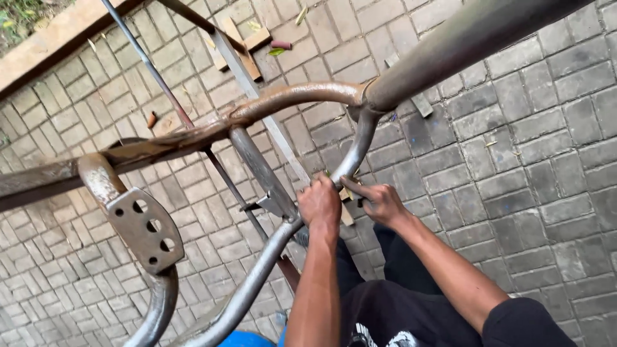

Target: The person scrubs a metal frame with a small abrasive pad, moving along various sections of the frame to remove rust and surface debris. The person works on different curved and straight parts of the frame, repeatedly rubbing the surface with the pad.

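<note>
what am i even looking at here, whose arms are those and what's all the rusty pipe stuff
The single picture comes from a camera worn on a person's head, looking down, so the two bare arms are that person's own. There is no machine. Their left hand is closed around a curved tube of a rusty welded metal frame. Their right hand touches the same spot with its fingers; whether it holds anything small there is too hard to tell. A flat metal plate with holes is fixed to the frame nearer the camera. Below is a paved brick ground with wooden blocks and loose metal bars lying on it. The person wears dark clothing.
</note>
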